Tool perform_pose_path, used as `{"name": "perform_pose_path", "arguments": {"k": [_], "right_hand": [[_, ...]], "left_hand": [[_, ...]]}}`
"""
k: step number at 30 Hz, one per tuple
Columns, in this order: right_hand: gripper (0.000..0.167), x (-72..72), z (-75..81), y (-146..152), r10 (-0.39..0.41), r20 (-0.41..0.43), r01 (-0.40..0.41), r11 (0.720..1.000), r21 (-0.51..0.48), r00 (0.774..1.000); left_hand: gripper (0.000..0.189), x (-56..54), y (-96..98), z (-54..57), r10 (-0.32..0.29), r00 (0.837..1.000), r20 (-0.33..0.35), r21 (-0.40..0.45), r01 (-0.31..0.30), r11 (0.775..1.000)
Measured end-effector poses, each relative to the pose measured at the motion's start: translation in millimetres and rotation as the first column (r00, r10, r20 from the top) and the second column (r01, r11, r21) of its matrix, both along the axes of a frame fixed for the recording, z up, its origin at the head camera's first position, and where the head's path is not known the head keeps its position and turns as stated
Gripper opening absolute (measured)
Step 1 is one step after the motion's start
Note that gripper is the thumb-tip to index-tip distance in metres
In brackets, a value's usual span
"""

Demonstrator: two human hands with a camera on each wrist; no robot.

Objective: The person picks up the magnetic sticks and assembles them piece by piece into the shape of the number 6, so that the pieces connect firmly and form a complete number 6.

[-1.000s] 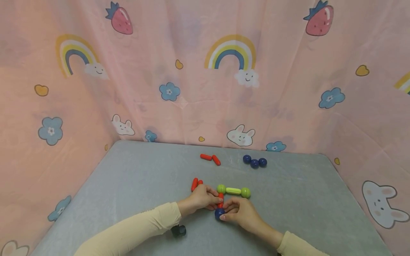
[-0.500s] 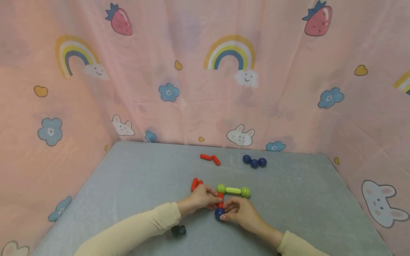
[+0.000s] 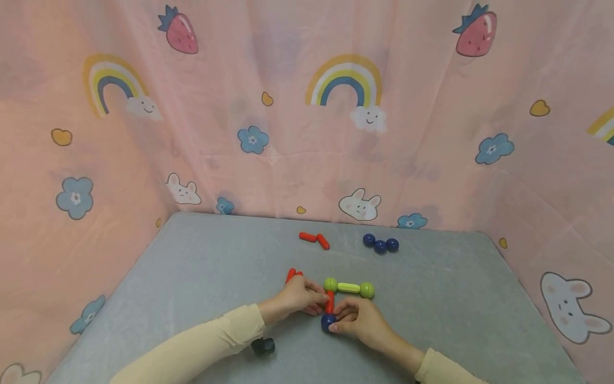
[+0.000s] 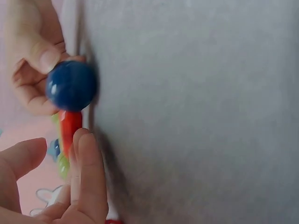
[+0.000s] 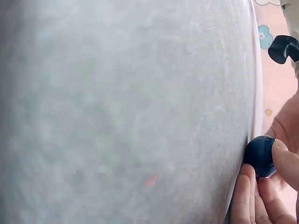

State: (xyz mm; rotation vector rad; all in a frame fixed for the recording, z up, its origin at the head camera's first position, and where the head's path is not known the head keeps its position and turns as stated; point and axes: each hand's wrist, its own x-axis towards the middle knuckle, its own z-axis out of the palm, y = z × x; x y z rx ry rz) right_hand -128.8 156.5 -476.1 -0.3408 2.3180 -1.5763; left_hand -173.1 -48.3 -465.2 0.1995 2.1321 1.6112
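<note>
My right hand (image 3: 366,322) pinches a dark blue ball (image 3: 328,322) between thumb and fingers. From that ball a red rod (image 3: 330,302) runs away from me to a green ball (image 3: 331,285). A light green rod (image 3: 348,288) and a second green ball (image 3: 366,290) continue to the right. My left hand (image 3: 297,296) is just left of the red rod. In the left wrist view its thumb stands apart from the rod, while its fingertips (image 4: 86,142) are at the rod's side. Two more red rods (image 3: 290,275) lie partly hidden behind the left hand.
Farther back on the grey table (image 3: 216,266) lie two red rods (image 3: 323,241) and, to their right, three dark blue balls (image 3: 380,246). A black device (image 3: 263,346) is under the left forearm. Pink printed cloth (image 3: 288,176) hangs behind the table.
My left hand has loosened from the red rod and shifted slightly left, showing more of the rod. The right hand stays on the blue ball.
</note>
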Motion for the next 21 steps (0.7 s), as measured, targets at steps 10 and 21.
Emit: {"name": "perform_pose_path", "arguments": {"k": [10, 21], "right_hand": [[0.032, -0.8, -2.6, -0.8, -0.023, 0.007, 0.023, 0.999, 0.024, 1.0], [0.033, -0.4, -3.3, -0.6, -0.028, 0.017, 0.028, 0.999, 0.024, 0.999]], "left_hand": [[0.031, -23.3, -30.3, 14.8, 0.154, 0.98, -0.128, 0.063, -0.147, 0.987], [0.034, -35.7, -60.5, -3.3, 0.207, 0.964, -0.169, 0.007, -0.208, 0.978]]}}
